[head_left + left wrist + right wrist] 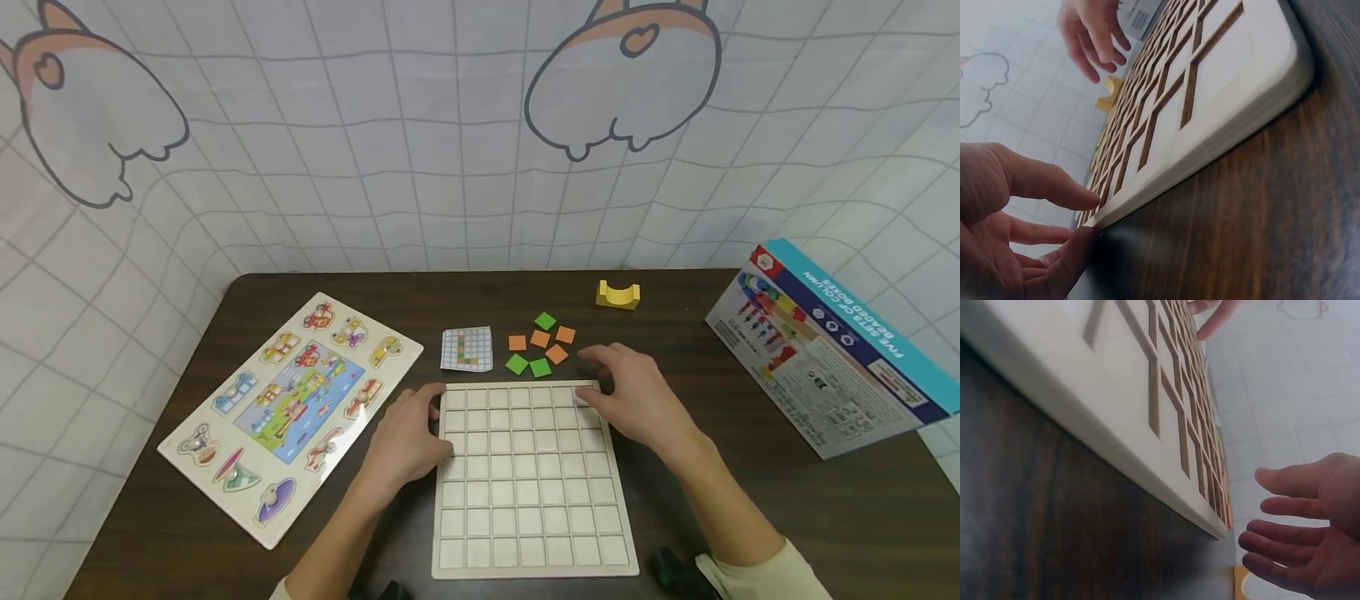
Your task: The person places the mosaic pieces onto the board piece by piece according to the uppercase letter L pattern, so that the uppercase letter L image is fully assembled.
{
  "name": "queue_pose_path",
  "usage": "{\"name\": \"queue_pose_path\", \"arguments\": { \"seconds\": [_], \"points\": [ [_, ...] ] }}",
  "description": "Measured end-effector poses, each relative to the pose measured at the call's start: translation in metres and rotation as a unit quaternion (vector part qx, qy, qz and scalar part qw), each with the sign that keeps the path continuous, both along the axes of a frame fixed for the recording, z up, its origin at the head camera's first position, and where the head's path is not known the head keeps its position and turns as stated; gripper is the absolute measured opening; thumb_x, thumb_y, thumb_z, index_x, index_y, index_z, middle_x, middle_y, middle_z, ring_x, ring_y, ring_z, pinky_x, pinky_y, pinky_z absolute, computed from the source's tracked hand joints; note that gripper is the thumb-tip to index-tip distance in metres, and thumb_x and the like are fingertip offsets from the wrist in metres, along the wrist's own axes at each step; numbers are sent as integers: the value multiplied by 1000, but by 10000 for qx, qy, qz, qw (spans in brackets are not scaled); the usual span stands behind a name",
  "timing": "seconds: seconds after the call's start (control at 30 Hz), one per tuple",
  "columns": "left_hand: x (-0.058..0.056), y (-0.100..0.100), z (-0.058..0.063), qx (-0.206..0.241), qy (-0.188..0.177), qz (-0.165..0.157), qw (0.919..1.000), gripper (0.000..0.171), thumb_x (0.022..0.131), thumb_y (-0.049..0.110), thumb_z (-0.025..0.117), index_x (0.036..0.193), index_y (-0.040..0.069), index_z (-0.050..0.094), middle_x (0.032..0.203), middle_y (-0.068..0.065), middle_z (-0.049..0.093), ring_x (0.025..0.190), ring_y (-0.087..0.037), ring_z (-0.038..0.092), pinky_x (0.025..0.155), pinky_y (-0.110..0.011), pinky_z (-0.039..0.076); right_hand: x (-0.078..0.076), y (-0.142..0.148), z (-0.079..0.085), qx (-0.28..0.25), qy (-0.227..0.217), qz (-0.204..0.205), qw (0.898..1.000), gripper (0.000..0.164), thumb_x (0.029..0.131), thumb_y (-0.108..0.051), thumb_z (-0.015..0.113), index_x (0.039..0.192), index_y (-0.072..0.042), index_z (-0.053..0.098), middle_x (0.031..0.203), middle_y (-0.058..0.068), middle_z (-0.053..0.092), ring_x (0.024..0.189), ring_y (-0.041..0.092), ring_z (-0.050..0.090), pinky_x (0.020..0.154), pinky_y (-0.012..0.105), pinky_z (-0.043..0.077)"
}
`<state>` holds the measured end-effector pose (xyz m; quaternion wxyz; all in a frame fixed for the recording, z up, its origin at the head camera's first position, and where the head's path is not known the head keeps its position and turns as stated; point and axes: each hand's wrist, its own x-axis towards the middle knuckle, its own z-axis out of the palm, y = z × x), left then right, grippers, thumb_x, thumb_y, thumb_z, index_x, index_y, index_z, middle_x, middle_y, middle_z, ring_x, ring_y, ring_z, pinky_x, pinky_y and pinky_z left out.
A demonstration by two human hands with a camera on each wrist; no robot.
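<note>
A pale board (534,575) with a grid of square recesses lies flat on the dark table. At its upper left edge my left hand (408,442) touches the rim, thumb and fingers spread apart along it. My right hand (637,396) hovers by the upper right corner with loose fingers and nothing in them; the right wrist view shows this hand (1310,531) apart from the board. Just beyond the board lie several orange tiles (517,342) and three green tiles (540,367). Left of them is a small card (467,333) printed with a coloured grid pattern.
A picture puzzle board (292,417) with animal and toy pieces lies at the left. A yellow arched block (618,295) sits at the back. At the right stands a blue and white box (832,358). A tile-patterned curtain (420,167) hangs behind the table.
</note>
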<state>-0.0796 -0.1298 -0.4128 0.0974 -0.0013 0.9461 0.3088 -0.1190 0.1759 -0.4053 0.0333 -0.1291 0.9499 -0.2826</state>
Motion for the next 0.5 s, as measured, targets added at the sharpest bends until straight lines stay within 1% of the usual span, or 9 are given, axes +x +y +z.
{"name": "queue_pose_path", "arguments": {
  "seconds": [0.13,0.27,0.5],
  "points": [
    [0,2,-1,-18,-80,132,9999,80,65,2,75,143,7,59,101,-5,62,82,-21,55,58,-33,40,-6,-2,0,-43,-39,69,10000,47,91,-17,79,134,-3,66,118,16,69,107,34,67,88,53,57],
    [0,3,-2,-64,-113,214,9997,79,66,2,74,143,9,59,100,-5,62,83,-22,56,59,-33,40,-14,-3,-1,-74,-54,136,9999,47,90,-17,80,133,-2,66,113,16,70,104,33,66,88,51,57],
    [-2,3,-4,-22,-54,270,9996,77,67,1,73,142,8,59,98,-5,63,83,-22,56,60,-33,41,-26,-1,-2,-129,-196,218,9995,44,91,-16,80,131,-1,66,115,16,70,105,32,67,88,51,57]
  ]
}}
